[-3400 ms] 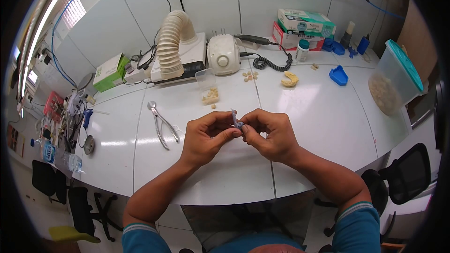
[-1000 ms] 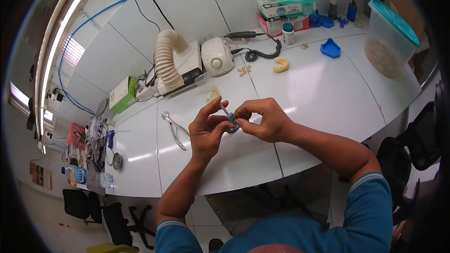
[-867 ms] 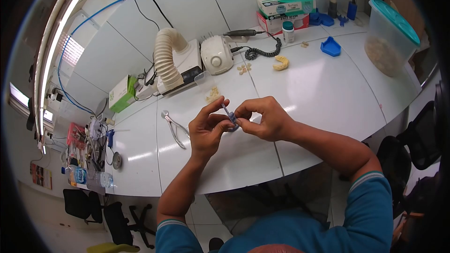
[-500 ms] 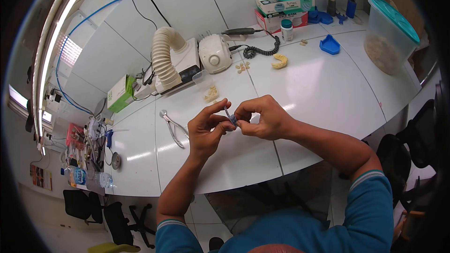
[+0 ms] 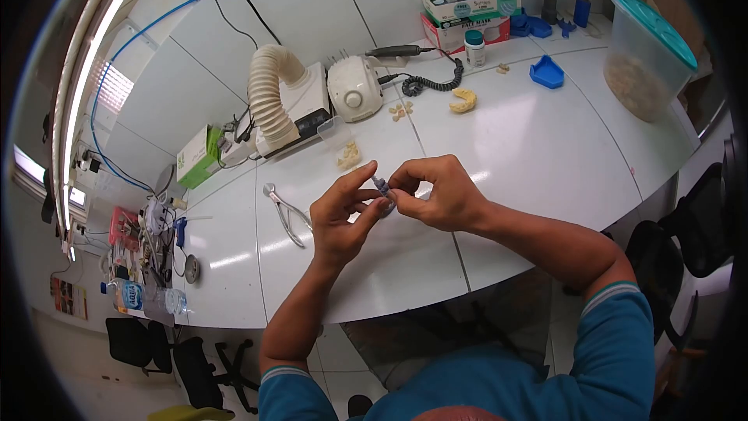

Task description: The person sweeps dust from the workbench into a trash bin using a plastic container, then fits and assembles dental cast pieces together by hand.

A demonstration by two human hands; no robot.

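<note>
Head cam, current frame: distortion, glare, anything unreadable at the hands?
Head view: strong fisheye, dark curved borders, table front edge bowed. Head view: light tube at upper left looks blown out; bright glare patches on the white table. Head view: blue-grey piece between left hand and right hand is small and partly covered, detail unreadable.

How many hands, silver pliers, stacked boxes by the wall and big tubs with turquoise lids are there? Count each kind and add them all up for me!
Hands: 2 (left hand, right hand)
Silver pliers: 1
Stacked boxes: 2 (green-and-white box, red-and-white box)
Big tub with turquoise lid: 1
Total: 6
</note>
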